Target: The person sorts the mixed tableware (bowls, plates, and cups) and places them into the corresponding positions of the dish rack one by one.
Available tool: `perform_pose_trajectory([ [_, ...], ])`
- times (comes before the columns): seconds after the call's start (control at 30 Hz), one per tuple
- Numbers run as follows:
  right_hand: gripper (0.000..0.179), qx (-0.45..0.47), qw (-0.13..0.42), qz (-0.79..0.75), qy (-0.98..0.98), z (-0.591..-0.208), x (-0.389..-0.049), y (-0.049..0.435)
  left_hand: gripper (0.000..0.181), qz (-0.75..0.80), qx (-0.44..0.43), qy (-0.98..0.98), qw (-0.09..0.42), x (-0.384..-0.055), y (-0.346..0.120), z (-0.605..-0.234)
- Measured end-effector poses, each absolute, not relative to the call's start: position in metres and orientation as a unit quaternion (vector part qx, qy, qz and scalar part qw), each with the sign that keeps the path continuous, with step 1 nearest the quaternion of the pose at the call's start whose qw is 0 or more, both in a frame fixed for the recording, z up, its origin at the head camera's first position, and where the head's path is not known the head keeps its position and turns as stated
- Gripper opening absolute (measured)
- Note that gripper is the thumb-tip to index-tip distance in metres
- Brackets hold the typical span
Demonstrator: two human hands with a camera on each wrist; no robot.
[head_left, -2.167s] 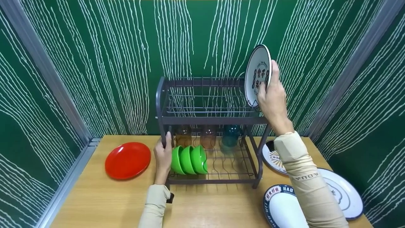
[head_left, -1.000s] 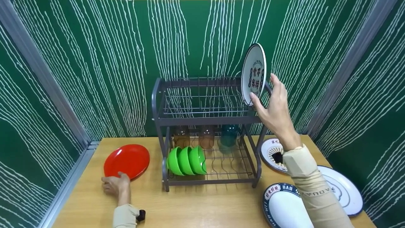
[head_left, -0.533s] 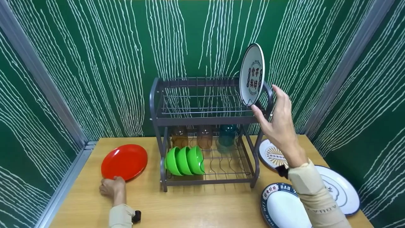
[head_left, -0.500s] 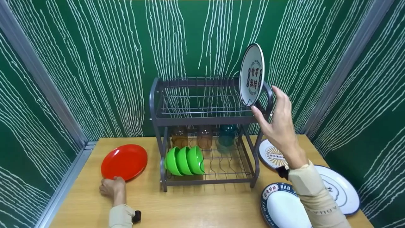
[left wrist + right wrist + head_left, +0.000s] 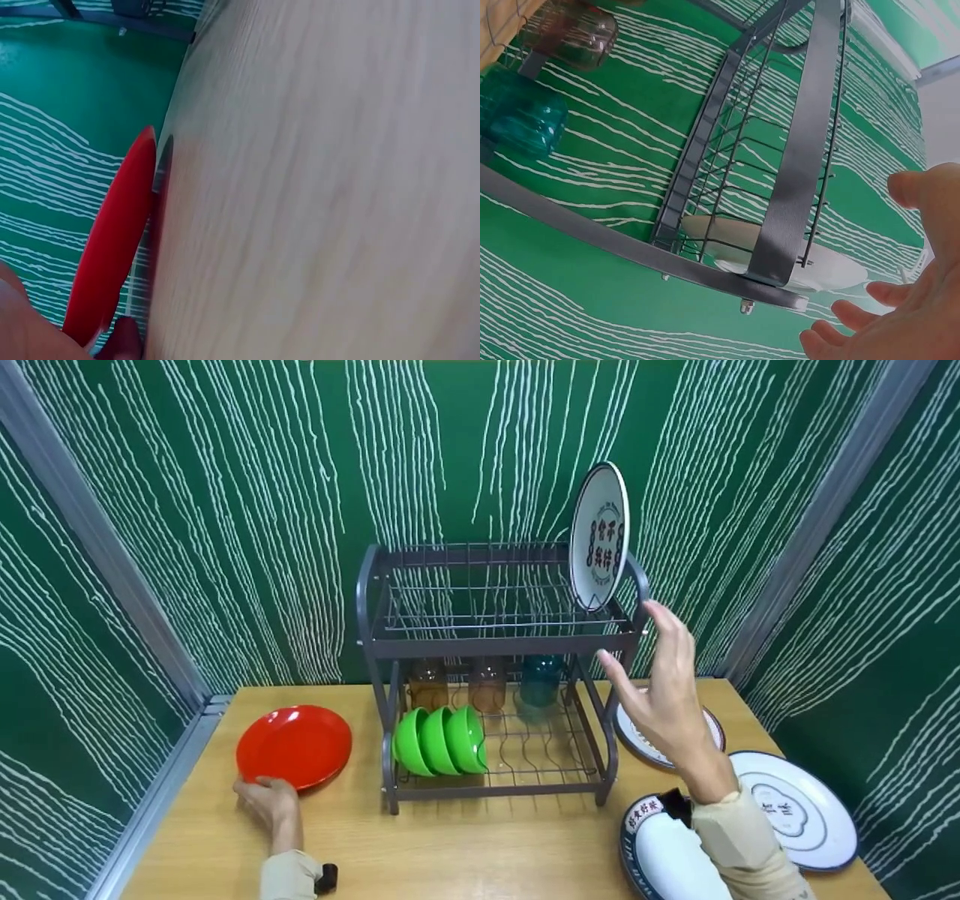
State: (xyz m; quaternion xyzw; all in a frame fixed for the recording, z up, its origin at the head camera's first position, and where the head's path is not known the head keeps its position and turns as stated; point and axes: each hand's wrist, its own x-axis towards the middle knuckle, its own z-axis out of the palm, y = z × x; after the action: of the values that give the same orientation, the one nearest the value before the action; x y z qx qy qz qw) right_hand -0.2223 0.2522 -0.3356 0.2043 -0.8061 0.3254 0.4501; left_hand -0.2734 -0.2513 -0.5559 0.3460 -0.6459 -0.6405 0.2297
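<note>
"What of the left hand (image 5: 271,801)?"
"In the head view, some fingertips hide beneath the red plate (image 5: 294,744)."
"The near right plate (image 5: 667,851)?"
"Cut off by the bottom edge there, and partly covered by the right sleeve (image 5: 739,836)."
"And the far right plate (image 5: 636,737)?"
"Partly behind the right hand (image 5: 664,701)."
"The standing plate (image 5: 600,536)?"
"Its finest print is too small to read."

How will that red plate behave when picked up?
The red plate is probably stiff, showing no sag where the left hand grips its rim. Its glossy surface could be slippery. Held by one edge, the wide, shallow shape may dip at the far side.
</note>
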Motion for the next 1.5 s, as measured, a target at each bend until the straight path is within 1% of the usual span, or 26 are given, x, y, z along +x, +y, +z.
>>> perform_pose_trajectory([
  [0.13,0.077,0.198,0.442,0.34,-0.806,-0.346,-0.216,0.251,0.053,-0.652,0.34,-0.633,0.242,-0.273,-0.251,-0.553],
  [0.3,0.077,0.186,0.425,0.345,-0.816,-0.355,-0.209,0.25,0.053,-0.656,0.337,-0.625,0.254,-0.269,-0.252,-0.551],
  [0.6,0.076,0.181,0.406,0.359,-0.821,-0.373,-0.194,0.251,0.054,-0.691,0.356,-0.578,0.247,-0.257,-0.253,-0.537],
  [0.8,0.075,0.174,0.396,0.372,-0.821,-0.387,-0.188,0.251,0.053,-0.721,0.353,-0.528,0.276,-0.249,-0.251,-0.522],
  [1.03,0.074,0.167,0.372,0.383,-0.829,-0.401,-0.18,0.25,0.053,-0.727,0.376,-0.515,0.253,-0.235,-0.247,-0.51],
  [1.13,0.074,0.173,0.368,0.389,-0.827,-0.405,-0.177,0.248,0.051,-0.722,0.384,-0.521,0.242,-0.227,-0.244,-0.507],
  [1.27,0.076,0.182,0.368,0.396,-0.821,-0.411,-0.171,0.243,0.051,-0.72,0.375,-0.532,0.239,-0.215,-0.237,-0.503],
  [1.4,0.076,0.161,0.332,0.414,-0.832,-0.417,-0.163,0.237,0.052,-0.734,0.334,-0.523,0.275,-0.201,-0.229,-0.501],
  [1.5,0.077,0.153,0.309,0.422,-0.838,-0.422,-0.158,0.232,0.051,-0.741,0.324,-0.515,0.283,-0.193,-0.225,-0.499],
])
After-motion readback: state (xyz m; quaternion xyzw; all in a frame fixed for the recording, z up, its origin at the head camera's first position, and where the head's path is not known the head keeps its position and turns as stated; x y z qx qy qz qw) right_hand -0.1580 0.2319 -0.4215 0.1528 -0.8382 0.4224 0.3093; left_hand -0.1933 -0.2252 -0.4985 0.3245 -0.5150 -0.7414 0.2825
